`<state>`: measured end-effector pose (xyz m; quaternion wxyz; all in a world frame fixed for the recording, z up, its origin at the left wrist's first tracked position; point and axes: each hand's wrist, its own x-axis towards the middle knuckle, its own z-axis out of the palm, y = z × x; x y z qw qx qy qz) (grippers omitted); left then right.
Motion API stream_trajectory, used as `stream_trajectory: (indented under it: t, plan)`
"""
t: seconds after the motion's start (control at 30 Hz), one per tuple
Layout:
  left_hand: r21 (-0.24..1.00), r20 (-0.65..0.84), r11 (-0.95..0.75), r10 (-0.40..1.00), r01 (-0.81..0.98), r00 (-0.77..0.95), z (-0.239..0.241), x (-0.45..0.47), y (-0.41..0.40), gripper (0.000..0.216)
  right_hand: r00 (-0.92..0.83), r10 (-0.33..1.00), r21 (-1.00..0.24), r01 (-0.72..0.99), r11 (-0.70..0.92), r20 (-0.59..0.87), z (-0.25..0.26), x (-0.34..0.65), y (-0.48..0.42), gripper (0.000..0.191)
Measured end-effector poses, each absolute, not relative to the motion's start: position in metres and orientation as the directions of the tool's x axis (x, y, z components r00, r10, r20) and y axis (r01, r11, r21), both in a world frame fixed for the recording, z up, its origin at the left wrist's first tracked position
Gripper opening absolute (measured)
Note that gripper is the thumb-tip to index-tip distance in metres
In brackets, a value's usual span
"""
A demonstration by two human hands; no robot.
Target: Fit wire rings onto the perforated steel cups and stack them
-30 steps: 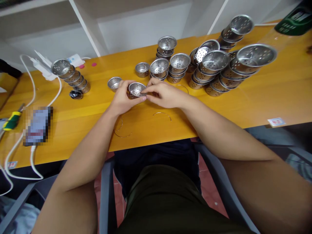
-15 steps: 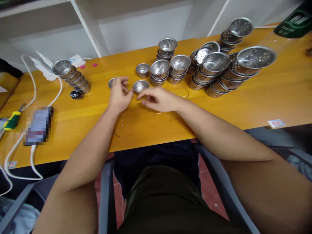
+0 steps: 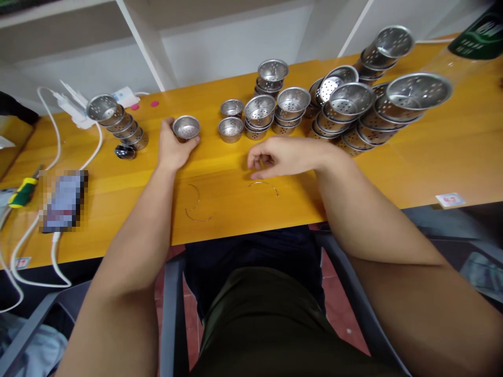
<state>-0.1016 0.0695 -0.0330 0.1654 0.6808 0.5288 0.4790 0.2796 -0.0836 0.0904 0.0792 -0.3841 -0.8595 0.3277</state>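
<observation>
My left hand (image 3: 173, 147) is wrapped round a small perforated metal cup (image 3: 186, 128), thumb on its near side and fingers at its far left. The cup stands upright with its mouth up. My right hand (image 3: 281, 158) hovers over the table with loosely bent fingers, thumb apart from them, and nothing visible in it. Just below its fingertips lies a thin curved wire (image 3: 264, 183). Two more curved wires, an upper one (image 3: 197, 195) and a lower one (image 3: 198, 219), lie near the front edge. Two single cups, a near one (image 3: 230, 131) and a far one (image 3: 231, 108), stand between the hands.
Stacks of perforated cups (image 3: 259, 112) fill the table's right side, some leaning (image 3: 401, 112). A leaning cup stack (image 3: 118, 123) is at left, near a white power strip (image 3: 76, 110), a cabled phone (image 3: 65, 201) and a screwdriver (image 3: 23, 192). A bottle (image 3: 477, 39) stands at far right.
My left hand has moved left and closed round the left cup. My right hand has drawn back to the right, away from the near middle cup.
</observation>
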Motion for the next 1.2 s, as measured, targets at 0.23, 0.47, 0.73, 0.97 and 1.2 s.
stream_trajectory:
  t: [0.23,0.47,0.73,0.97,1.2]
  plan:
    - [0.725,0.566,-0.513,0.824,0.460,0.026,-0.011,-0.078,0.050,0.099,-0.511,0.745,-0.294,0.859,0.420,-0.429,0.106,0.264,-0.097,0.015]
    - [0.662,0.569,-0.487,0.821,0.570,0.041,-0.001,-0.050,0.022,0.082,-0.429,0.814,-0.007,0.886,0.463,-0.392,0.107,0.239,-0.111,0.018]
    - [0.619,0.623,-0.568,0.776,0.543,0.102,0.000,-0.044,0.015,0.085,-0.498,0.837,-0.168,0.866,0.470,-0.226,0.098,0.249,-0.098,0.007]
    - [0.677,0.610,-0.659,0.752,0.327,0.250,0.019,-0.029,-0.008,0.093,-0.476,0.829,-0.897,0.161,0.411,0.294,0.073,0.271,-0.073,0.028]
    - [0.729,0.550,-0.610,0.792,0.310,0.265,0.024,-0.019,-0.020,0.096,-0.224,0.881,-0.890,0.100,0.445,0.415,0.064,0.264,-0.064,0.057]
